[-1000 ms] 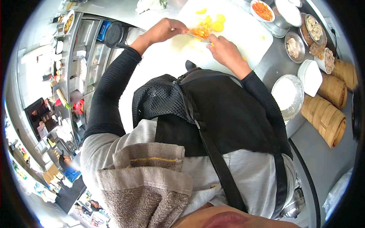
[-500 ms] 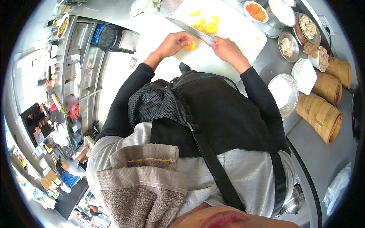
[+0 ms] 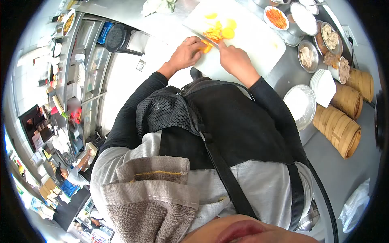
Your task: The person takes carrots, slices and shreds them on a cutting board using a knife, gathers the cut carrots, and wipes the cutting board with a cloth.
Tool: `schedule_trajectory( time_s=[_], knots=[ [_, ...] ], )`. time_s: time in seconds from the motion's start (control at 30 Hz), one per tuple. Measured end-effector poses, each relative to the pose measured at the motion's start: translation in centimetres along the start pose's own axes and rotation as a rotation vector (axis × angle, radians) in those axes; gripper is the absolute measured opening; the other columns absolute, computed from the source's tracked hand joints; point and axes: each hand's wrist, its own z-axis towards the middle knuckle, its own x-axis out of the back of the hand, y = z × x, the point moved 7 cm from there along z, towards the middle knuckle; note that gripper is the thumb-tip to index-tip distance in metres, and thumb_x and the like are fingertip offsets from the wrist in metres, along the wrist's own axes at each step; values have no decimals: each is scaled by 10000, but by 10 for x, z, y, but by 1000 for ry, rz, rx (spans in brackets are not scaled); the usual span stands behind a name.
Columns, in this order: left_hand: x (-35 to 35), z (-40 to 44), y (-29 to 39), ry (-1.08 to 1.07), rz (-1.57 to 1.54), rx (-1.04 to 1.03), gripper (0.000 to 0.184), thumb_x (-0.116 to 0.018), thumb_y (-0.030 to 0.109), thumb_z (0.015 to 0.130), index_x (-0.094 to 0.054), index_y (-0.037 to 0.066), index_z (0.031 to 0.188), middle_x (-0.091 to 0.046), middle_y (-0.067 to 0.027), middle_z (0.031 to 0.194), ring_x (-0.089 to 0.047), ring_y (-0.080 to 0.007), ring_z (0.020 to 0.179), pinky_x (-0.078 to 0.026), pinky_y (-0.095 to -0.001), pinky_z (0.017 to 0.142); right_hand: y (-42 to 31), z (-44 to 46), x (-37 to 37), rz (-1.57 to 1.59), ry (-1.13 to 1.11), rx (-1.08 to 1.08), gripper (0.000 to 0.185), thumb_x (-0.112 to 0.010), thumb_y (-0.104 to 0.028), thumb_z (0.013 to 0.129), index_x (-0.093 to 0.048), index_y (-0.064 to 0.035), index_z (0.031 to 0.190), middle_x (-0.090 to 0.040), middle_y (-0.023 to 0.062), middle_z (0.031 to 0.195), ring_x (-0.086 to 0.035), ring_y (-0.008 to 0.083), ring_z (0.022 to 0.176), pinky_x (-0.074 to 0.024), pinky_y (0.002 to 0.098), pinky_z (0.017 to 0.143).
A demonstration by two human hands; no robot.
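My right hand (image 3: 236, 61) is wrapped round the handle of a kitchen knife (image 3: 210, 41). Its blade slants across the white cutting board (image 3: 259, 44), close to my left fingertips. With bent fingers, my left hand (image 3: 187, 53) presses an orange carrot piece (image 3: 206, 49) against the board, right beside the blade. Just beyond the knife lies a small heap of cut carrot strips (image 3: 212, 33). Round carrot slices (image 3: 228, 32) rest near the heap, more yellow in the bright light. The handle is mostly hidden in my right fist.
At the right stand a bowl of orange shreds (image 3: 276, 18), a metal bowl of pale food (image 3: 308, 56), stacked white dishes (image 3: 323, 87), a white-filled bowl (image 3: 300, 106) and bamboo steamers (image 3: 338, 129). A pale green cloth-like item (image 3: 158, 6) lies beyond the board. A person (image 3: 77, 176) is at far left.
The knife and my right hand have shifted left and nearer me, bringing the blade to the carrot piece. My left hand has moved slightly nearer me, still on the piece. More strips show.
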Motion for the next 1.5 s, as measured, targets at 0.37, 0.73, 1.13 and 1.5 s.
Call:
schedule_trajectory(
  time_s=[0.37, 0.73, 1.13, 1.5],
  knots=[
    [2, 1, -8, 41, -53, -67, 244, -686, 49, 811, -655, 85, 1051, -610, -101, 1111, -583, -330, 1042, -500, -412, 920, 4, 19, -25, 11, 4, 30, 271, -391, -142, 964, -564, -17, 1131, -708, 253, 948, -706, 412, 872, -552, 536, 783],
    [-10, -7, -13, 131, -110, -104, 216, -681, 66, 814, -673, 81, 1029, -634, -104, 1030, -584, -334, 982, -464, -436, 920, -10, 11, 2, -13, 4, 63, 251, -419, -128, 955, -573, -44, 1134, -704, 236, 909, -692, 431, 853, -551, 542, 747],
    [-9, -16, -33, 270, -94, -175, 75, -658, 142, 836, -655, 73, 864, -598, -96, 896, -589, -305, 901, -450, -428, 862, 1, 32, -42, -16, -173, 38, 275, -457, -200, 989, -468, -11, 1188, -654, 357, 987, -626, 537, 973, -479, 605, 832],
    [-12, -21, -22, 292, -110, -162, 126, -673, 130, 780, -658, 68, 888, -591, -106, 911, -585, -323, 904, -446, -439, 875, -28, 8, 3, -178, -273, 9, 326, -474, -209, 994, -462, 15, 1232, -648, 356, 1048, -609, 528, 1038, -469, 590, 878]
  ],
)
